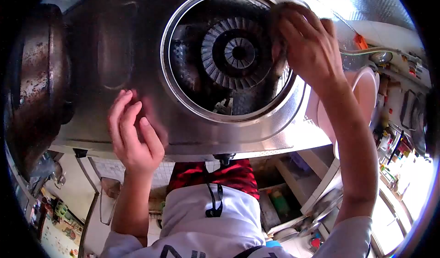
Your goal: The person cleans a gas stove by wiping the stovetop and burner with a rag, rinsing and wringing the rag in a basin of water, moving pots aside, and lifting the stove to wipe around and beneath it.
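A steel gas stove top [146, 120] lies below me, with a round metal ring [167, 74] framing its burner opening. Inside the ring sits a ridged, dark burner [239, 52]. My right hand [309, 42] is at the ring's upper right side, fingers curled over a dark scrubbing pad [277, 17]; the pad is mostly hidden and its exact kind is unclear. My left hand [135, 134] hovers over or rests lightly on the front left of the stove top, fingers loosely bent and apart, holding nothing.
At the left stands a stained, dark metal vessel or burner part [36, 70]. A pinkish bucket-like container [364, 93] is by the right edge. A pale hose [380, 51] with an orange fitting [360, 41] runs behind it. A control knob [224, 159] sticks out at the front.
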{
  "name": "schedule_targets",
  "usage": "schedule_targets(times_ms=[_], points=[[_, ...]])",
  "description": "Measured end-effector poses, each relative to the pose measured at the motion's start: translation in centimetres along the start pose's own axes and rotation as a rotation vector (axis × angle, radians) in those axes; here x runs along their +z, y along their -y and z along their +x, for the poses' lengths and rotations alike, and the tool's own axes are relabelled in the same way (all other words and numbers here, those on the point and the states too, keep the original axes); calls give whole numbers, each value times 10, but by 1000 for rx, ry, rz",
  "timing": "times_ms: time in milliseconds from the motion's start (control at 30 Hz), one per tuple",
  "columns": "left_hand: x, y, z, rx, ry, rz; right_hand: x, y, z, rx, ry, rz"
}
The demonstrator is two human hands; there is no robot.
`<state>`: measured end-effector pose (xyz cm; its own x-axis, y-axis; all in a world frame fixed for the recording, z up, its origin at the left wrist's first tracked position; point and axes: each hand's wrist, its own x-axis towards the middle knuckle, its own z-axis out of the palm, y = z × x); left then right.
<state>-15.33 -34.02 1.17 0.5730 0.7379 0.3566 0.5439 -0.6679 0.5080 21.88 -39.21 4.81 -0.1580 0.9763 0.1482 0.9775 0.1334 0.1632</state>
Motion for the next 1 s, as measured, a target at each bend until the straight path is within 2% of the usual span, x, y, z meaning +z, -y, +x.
schedule_targets(times_ms=[33,133,233,267,500,600,633,700,800,867,967,1000], points=[[0,-1,1,2,3,11,6,-2,15,-51,-61,-30],[-1,-3,2,10,15,38,3,3,48,-119,-3,-38],[-2,-3,1,16,20,55,12,3,73,-112,68,127],[-2,-3,2,20,22,57,16,2,79,-165,-42,169],[-1,-4,-2,-12,17,46,-4,9,111,338,-153,331],[-1,-2,-1,7,6,40,-37,-26,50,539,-238,559],[-1,-2,-1,6,2,39,-40,-31,14,597,-305,409],[-2,0,-1,15,-3,40,-61,-23,-31,594,-483,347],[-1,5,0,26,-2,55,-77,-11,-116,947,-656,562],[1,5,0,40,1,58,-83,5,-152,1101,-674,603],[3,4,0,35,-4,30,-65,35,-165,1088,-797,930],[3,3,0,30,1,28,-62,39,-182,1174,-737,980]])
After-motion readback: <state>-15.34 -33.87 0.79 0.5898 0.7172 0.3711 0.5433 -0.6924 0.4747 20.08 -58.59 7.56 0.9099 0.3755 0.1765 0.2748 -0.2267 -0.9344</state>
